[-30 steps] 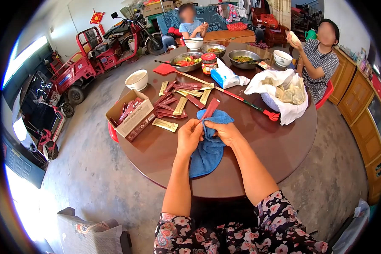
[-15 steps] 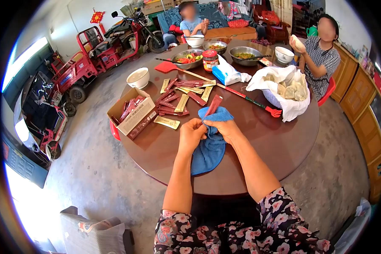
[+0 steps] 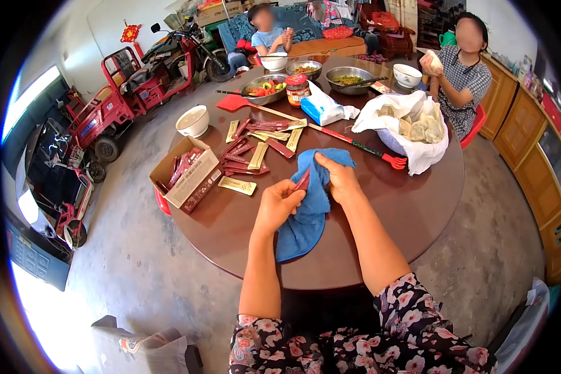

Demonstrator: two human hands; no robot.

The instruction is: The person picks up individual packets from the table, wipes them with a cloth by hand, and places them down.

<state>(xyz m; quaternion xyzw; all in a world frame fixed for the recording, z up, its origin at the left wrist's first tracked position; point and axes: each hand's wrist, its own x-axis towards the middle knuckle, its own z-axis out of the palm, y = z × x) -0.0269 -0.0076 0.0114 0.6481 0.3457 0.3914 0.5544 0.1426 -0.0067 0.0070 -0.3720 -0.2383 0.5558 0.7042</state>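
Above the surface (image 3: 405, 206), toward its near edge, the left hand (image 3: 278, 202) was found with fingers pinching the red packet (image 3: 302, 181), the right hand (image 3: 338, 177) grasping the blue cloth (image 3: 310, 215) previously folded round it, apparently ending the wrapped hold.

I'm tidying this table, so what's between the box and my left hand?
In the head view, a gold packet lies between the box and your left hand, with bare table between packet and hand.

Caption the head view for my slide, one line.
Left hand grips a dark red sachet while the right hand holds a blue cloth at a round table.
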